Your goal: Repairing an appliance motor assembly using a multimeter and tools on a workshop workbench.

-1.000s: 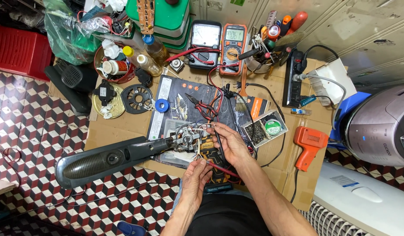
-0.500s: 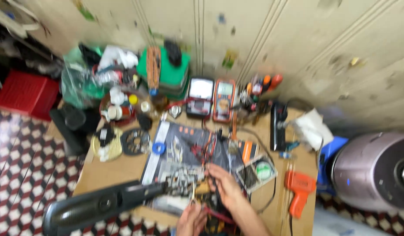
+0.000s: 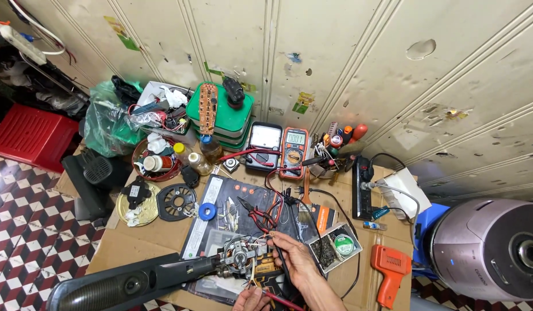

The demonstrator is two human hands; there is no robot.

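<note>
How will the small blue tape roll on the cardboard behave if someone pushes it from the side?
The blue tape roll lies flat on its face, so it would probably slide, not roll. It looks small and hollow, so likely light and easy to move. The black fan disc sits close on one side and might stop it.

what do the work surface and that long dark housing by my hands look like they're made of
Work surface: apparently corrugated cardboard, matte brown, with flap seams and creases.
Long dark housing: probably moulded plastic, dark grey and semi-glossy, catching soft highlights along its curve.
</note>
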